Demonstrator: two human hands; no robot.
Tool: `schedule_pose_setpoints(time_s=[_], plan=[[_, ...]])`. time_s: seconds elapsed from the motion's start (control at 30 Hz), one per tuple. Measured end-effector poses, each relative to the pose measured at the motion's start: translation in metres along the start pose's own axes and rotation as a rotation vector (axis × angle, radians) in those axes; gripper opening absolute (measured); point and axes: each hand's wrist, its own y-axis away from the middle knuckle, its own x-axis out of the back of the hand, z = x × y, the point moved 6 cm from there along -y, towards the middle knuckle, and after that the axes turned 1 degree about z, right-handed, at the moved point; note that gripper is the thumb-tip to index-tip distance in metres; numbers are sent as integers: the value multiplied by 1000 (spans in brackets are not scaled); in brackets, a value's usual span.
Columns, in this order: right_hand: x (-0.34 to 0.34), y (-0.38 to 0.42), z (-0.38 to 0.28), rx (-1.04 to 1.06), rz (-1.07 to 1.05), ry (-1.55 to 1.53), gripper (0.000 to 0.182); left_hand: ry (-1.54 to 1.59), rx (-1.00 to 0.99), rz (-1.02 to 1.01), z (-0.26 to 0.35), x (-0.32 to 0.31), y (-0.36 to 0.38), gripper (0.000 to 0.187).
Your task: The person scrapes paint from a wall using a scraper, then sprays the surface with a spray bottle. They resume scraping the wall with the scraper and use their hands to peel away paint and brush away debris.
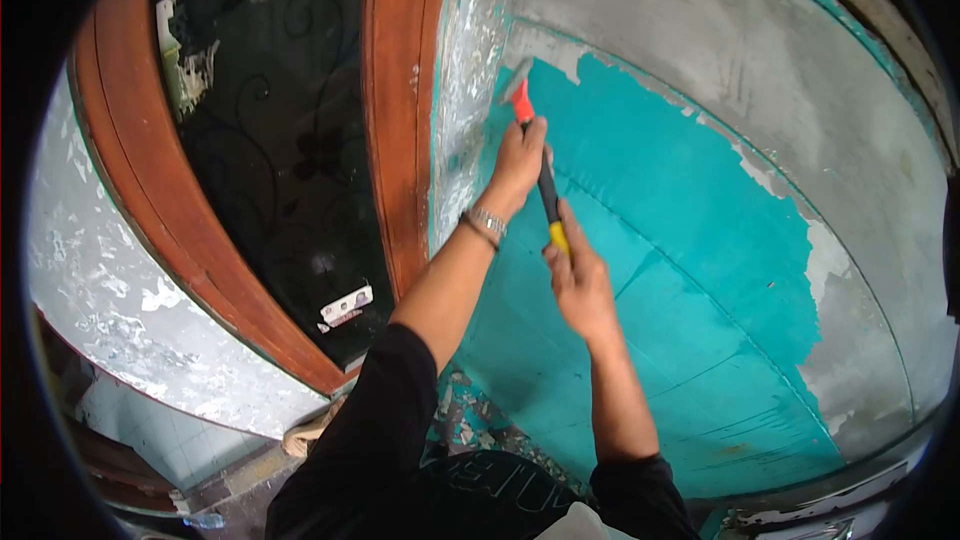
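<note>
Scraper (547,180) is gripped two-handed and held at a slant, blade end up, in front of the left part of the turquoise paint patch (690,230). Blade (520,72) is positioned at the patch's upper-left corner; contact with the wall can't be told.

Left hand (520,160): fingers wrapped round the black shaft just under the red neck (524,105), in front of the patch's left edge. Metal bracelet (490,222) is worn on that wrist. Right hand (578,275): closed round the yellow handle section (559,237), in front of the patch, lower than the left hand.

Patch is bordered above and on the right by bare grey wall (680,0), edge ragged. Left of patch: flaked wall strip (465,70), then wooden frame (405,120) with dark glass (290,180) set in it. Paint chips (475,420) are scattered below the patch's lower-left edge.
</note>
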Motion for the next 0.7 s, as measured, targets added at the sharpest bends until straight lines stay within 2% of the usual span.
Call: schedule_pose_setpoints(time_s=[0.07,0.13,0.2,0.23,0.3,0.33,0.37,0.43,0.5,0.57,0.63,0.7], plan=[[8,34,0,41,16,-13,53,68,60,-91,-1,-13,42,27],[35,74,11,48,81,4,54,234,65,-89,-4,-34,84,27],[69,115,32,-93,-18,158,56,227,2,-111,-11,-62,123,28],[87,131,29,-122,40,174,56,207,-20,-156,-13,-81,148,25],[112,163,15,-266,90,433,55,327,32,-297,-28,-132,193,23],[124,178,11,-424,173,427,55,322,42,-400,-39,-159,214,24],[133,192,16,-446,201,432,55,317,47,-496,-47,-184,232,26],[169,220,7,-170,503,610,55,151,0,-779,-45,-228,264,34],[206,242,-6,-199,603,551,53,289,21,-1009,-36,-259,289,44],[242,252,-45,-623,653,581,46,156,-162,-1060,-24,-266,299,62],[275,251,-75,-319,630,915,38,-97,-450,-951,-17,-260,299,63],[298,240,-109,-141,555,1210,32,-343,-665,-803,-12,-254,288,63]])
